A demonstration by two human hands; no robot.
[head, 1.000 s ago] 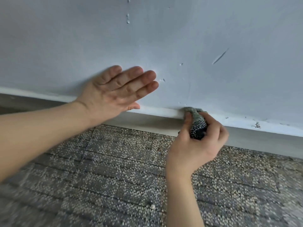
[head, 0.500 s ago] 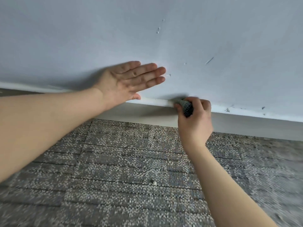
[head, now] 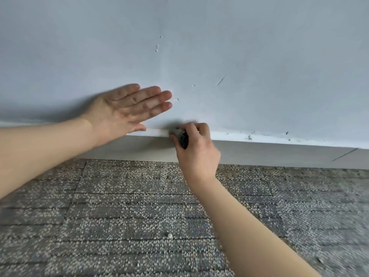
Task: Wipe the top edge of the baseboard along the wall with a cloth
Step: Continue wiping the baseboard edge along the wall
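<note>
Pale blue-grey wall (head: 259, 47) with small chips, speckled grey carpet (head: 139, 226) below.

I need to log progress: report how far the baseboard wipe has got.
Done: cannot tell; the short ledge stretch left of the cloth looks clean. In hand: the right hand presses the bunched cloth onto the baseboard top edge; the left hand lies flat on the wall. Left: dark specks remain rightward.

Two hands show: one left hand (head: 123, 110) left of centre, one right hand (head: 196, 150) at centre. One cloth (head: 183, 138), one baseboard (head: 279, 152), one wall (head: 219, 47) above, one carpet (head: 129, 216) below.
</note>
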